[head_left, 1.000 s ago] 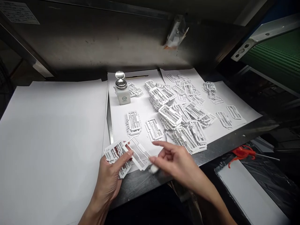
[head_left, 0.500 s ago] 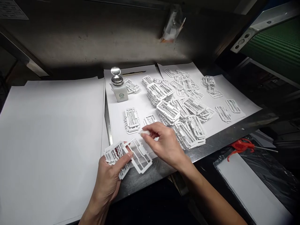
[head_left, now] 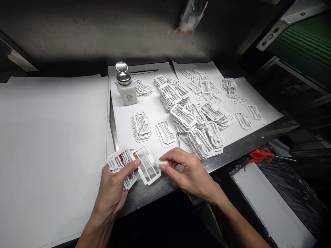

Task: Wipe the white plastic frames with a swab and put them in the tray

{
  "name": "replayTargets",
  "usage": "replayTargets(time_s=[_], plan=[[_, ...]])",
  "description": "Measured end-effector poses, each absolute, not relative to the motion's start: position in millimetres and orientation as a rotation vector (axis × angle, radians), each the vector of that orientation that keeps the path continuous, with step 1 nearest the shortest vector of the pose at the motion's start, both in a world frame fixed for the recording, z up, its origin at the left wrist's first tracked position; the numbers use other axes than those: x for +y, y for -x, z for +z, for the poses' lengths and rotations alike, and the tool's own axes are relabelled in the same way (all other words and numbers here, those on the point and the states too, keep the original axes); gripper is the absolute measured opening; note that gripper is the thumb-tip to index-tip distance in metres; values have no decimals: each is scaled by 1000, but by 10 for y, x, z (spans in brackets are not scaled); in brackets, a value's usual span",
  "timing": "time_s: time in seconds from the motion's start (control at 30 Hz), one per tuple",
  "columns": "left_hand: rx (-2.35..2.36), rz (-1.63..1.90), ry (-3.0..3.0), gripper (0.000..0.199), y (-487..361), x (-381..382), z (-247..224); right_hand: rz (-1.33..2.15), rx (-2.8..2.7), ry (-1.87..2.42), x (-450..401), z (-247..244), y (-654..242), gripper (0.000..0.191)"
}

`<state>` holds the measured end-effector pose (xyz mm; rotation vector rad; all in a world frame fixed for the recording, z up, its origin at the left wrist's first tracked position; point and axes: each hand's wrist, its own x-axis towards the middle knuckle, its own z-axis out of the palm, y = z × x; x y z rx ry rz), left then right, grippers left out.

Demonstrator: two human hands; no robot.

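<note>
My left hand (head_left: 115,186) is closed around a fanned stack of white slotted frames (head_left: 122,160). Its thumb pins one separate white frame (head_left: 151,181) that sticks out to the right over the bench edge. My right hand (head_left: 187,172) pinches a small white wad (head_left: 160,163), which looks like cotton, at the right edge of that frame. Beyond my hands lie a small stack of frames (head_left: 141,127) and a few more frames (head_left: 166,133) on white paper. Large heaps of the same frames (head_left: 183,116) spread to the right.
A white pump bottle (head_left: 128,94) with its metal lid raised stands at the back left. Behind it lies a thin pen-like tool (head_left: 143,72). An orange-handled air gun (head_left: 260,155) rests at the right, beside a plastic-wrapped white sheet (head_left: 269,203). White paper (head_left: 51,155) covers the left side.
My right hand has come down with the white wad to the edge of the frame held out by my left hand. The view has shifted slightly.
</note>
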<state>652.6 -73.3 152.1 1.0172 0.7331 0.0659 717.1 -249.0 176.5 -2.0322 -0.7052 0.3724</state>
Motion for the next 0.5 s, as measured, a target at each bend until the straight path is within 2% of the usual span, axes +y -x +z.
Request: replayTargets(time_s=[0.33,0.5], plan=[[712,38,-1049,37,-6527,-787,1504,234,-656,1958,-2483,1709,-7111,18],[758,109,-1053,36,-6535,-777,1515,426,-751,2002,-2540,1761,-7052,13]])
